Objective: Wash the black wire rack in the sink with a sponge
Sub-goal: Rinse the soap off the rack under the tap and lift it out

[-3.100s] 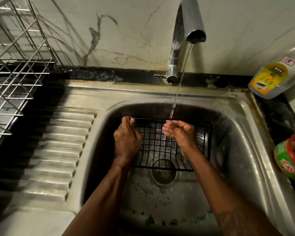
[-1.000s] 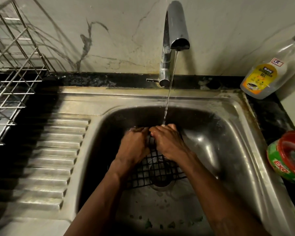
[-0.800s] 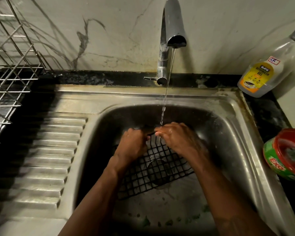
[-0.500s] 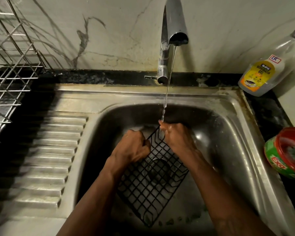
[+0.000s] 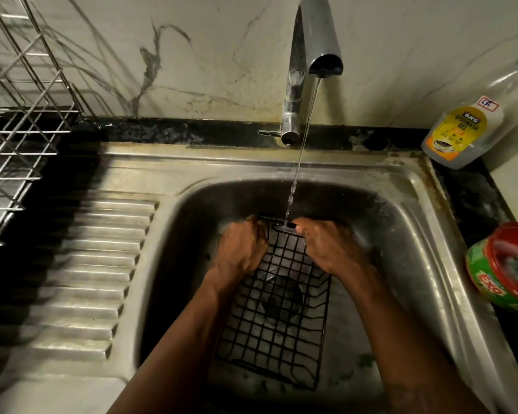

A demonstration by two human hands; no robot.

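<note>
The black wire rack (image 5: 277, 321) lies lengthwise in the steel sink (image 5: 424, 264), its far end under the running water and its near end towards me, over the drain. My left hand (image 5: 243, 249) grips the rack's far left edge. My right hand (image 5: 326, 249) grips the far right edge, fingers curled round the wire. Water from the tap (image 5: 314, 55) falls on the rack's top rim between my hands. No sponge shows in either hand.
A ribbed drainboard (image 5: 96, 279) lies left of the basin, with a steel dish rack (image 5: 19, 138) beyond it. A dishwash gel bottle (image 5: 466, 127) stands at the back right. A red and green tub (image 5: 505, 264) sits on the right counter.
Both hands have turned the rack from crosswise, through a diagonal, to lengthwise under the stream. My hands now hold its far end on either side.
</note>
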